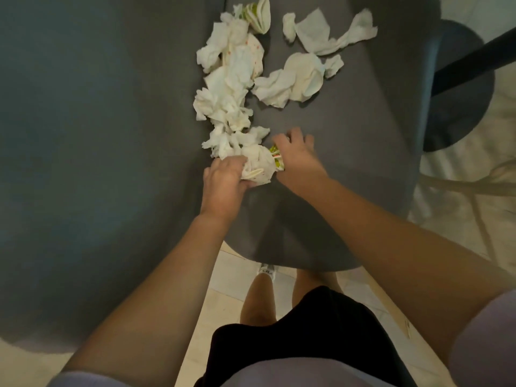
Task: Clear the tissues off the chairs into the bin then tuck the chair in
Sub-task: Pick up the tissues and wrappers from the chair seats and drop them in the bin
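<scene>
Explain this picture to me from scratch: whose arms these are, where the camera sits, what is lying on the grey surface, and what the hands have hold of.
There is no machine here: a person wears a camera on the head, so the single view looks down along their own bare arms. The grey surface is a chair seat, with pale floor below it. Crumpled white tissues lie scattered over it: a long pile along the middle and looser pieces farther right. The left hand grips a bunched tissue wad at the near end of the pile. The right hand presses in from the other side, over a tissue with green and red print. No bin is in view.
</scene>
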